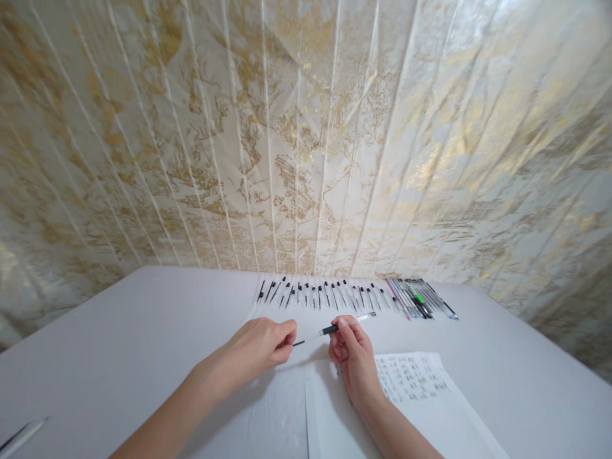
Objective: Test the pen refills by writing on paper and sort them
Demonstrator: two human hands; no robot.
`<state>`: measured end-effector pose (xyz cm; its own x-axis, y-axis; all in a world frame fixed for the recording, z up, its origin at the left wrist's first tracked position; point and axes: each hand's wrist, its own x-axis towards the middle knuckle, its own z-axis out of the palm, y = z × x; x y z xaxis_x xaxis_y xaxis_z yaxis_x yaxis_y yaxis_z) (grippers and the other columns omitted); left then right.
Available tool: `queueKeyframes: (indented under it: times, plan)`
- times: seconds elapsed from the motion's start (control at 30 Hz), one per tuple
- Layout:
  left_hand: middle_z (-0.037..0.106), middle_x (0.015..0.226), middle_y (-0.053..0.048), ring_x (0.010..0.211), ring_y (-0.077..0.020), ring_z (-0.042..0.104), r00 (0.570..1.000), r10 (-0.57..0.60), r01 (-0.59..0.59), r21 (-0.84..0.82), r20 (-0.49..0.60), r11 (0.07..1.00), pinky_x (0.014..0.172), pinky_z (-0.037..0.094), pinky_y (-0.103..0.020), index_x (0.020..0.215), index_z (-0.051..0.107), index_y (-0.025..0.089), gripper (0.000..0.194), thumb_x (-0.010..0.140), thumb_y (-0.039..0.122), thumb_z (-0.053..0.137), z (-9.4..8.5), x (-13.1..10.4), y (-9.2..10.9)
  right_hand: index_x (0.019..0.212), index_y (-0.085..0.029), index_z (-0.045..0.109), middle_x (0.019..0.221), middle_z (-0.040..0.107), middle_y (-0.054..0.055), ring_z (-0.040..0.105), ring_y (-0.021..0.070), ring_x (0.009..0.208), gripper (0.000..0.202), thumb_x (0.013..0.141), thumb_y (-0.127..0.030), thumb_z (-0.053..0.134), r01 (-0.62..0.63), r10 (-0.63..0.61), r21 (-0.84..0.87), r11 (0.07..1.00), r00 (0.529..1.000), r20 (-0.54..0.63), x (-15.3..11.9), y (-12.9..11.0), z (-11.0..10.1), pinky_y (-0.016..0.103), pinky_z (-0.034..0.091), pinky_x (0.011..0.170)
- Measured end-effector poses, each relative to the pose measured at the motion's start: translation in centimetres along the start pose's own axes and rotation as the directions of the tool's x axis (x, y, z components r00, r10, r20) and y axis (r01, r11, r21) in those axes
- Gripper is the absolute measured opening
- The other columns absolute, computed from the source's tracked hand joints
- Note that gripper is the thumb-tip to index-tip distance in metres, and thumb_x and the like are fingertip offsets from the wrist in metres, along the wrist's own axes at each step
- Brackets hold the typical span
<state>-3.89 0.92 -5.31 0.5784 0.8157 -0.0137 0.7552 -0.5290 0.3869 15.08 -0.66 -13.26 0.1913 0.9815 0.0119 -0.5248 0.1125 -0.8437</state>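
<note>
Fingers curled in a pinch, my left hand (272,341) grips a thin black rod (299,343), perhaps a pen refill; only its end shows past the fingers. My right hand (352,354) is closed around a pen (367,316) with a clear barrel and a dark grip. This pen lies slanted, its narrow end pointing left toward the black rod, with a small gap between the two. Both hands are above the white table, the right one over an open notebook (421,411) with handwriting on its upper part.
Along the table's far side runs a row of small black and clear pen parts (325,296). To its right lie several pens (421,298) side by side, one with bright green. Another pen (29,435) lies at the near left. A gold-patterned curtain (296,140) hangs behind the table (119,331).
</note>
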Motion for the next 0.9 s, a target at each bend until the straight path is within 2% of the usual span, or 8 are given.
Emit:
queueKeyframes:
  times: [0.17, 0.5, 0.63, 0.77, 0.9]
  plan:
    - [0.040, 0.052, 0.007, 0.048, -0.0101, 0.034, 1.000, -0.029, 0.028, 0.013, 0.008, 1.000, 0.049, 0.022, -0.024, 0.068, 0.046, 0.022, 0.011, 0.078, 0.019, 0.042, -0.7, -0.3, 0.4, 0.075, -0.018, 0.057, 0.049, 0.036, -0.009, 0.026, 0.0054, 0.042, 0.027, 0.074, -0.042, 0.070, 0.045, -0.045, -0.001, 0.999, 0.998, -0.043, 0.0, -0.1, 0.0, 0.018, 0.023, 0.041]
    - [0.042, 0.056, 0.007, 0.051, -0.0100, 0.036, 0.999, -0.009, 0.010, -0.043, 0.042, 0.999, 0.050, 0.023, -0.022, 0.070, 0.045, 0.022, 0.010, 0.080, 0.021, 0.041, -0.7, -0.4, 0.3, 0.079, -0.017, 0.060, 0.053, 0.045, -0.006, 0.032, 0.0063, 0.044, 0.026, 0.076, -0.042, 0.069, -0.021, 0.021, 0.033, 0.999, 1.000, 0.019, 0.1, 0.1, -0.2, 0.019, 0.027, 0.041]
    - [0.041, 0.056, 0.007, 0.051, -0.0100, 0.036, 0.999, 0.001, 0.002, -0.068, 0.047, 0.998, 0.050, 0.023, -0.021, 0.070, 0.044, 0.022, 0.010, 0.080, 0.021, 0.042, -0.8, -0.4, 0.3, 0.077, -0.017, 0.059, 0.051, 0.043, -0.007, 0.031, 0.0059, 0.043, 0.026, 0.076, -0.041, 0.069, -0.031, 0.031, 0.001, 1.000, 0.999, 0.018, 0.0, 0.0, -0.2, 0.018, 0.026, 0.041]
    - [0.040, 0.056, 0.007, 0.050, -0.0100, 0.034, 0.999, -0.009, 0.011, -0.052, 0.046, 0.999, 0.050, 0.023, -0.022, 0.069, 0.043, 0.022, 0.010, 0.079, 0.020, 0.042, -1.1, -0.4, 0.3, 0.075, -0.017, 0.060, 0.052, 0.042, -0.007, 0.031, 0.0061, 0.043, 0.027, 0.074, -0.042, 0.070, -0.033, 0.034, 0.051, 0.998, 0.999, -0.008, 0.0, -0.1, -0.1, 0.018, 0.026, 0.040]
    - [0.042, 0.056, 0.007, 0.051, -0.0102, 0.035, 0.999, -0.025, 0.028, -0.059, 0.044, 0.998, 0.051, 0.023, -0.022, 0.069, 0.043, 0.022, 0.011, 0.079, 0.020, 0.041, -1.4, -0.5, 0.4, 0.075, -0.016, 0.061, 0.052, 0.043, -0.006, 0.031, 0.0054, 0.043, 0.025, 0.076, -0.040, 0.070, -0.053, 0.051, 0.077, 0.996, 0.998, 0.035, 0.1, -0.1, -0.1, 0.018, 0.027, 0.040]
